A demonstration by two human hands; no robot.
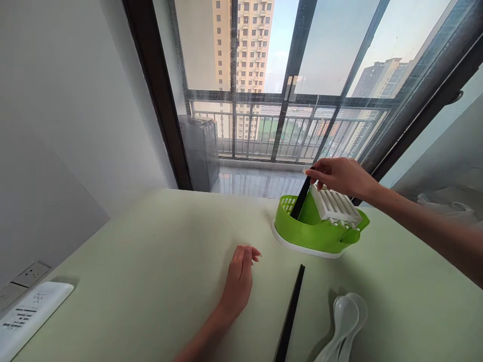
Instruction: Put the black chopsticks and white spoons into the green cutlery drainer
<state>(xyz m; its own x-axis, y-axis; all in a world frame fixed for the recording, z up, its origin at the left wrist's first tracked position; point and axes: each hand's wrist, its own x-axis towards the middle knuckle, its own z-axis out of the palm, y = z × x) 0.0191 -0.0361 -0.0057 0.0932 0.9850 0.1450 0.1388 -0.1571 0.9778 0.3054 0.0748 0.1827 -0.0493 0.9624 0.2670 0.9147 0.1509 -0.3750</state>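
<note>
One black chopstick [301, 197] is pinched at its upper end by the right hand [339, 176], its tip inside the green drainer [313, 234] far right; it is judged light, stiff, slippery; a second chopstick [290, 314] and two white spoons [345, 322] lie near; the left hand [239, 279] rests loosely curled, holding nothing.

Black chopstick [301, 197] in the green holder [317, 232] — lower end hidden behind the holder wall, top covered by the right hand [337, 176]. Second black chopstick [290, 314] cut off by the bottom edge at 6 o'clock. White spoons [345, 322] — handles cut off likewise. White remote [26, 314] at 8 o'clock: print too small to read.
</note>
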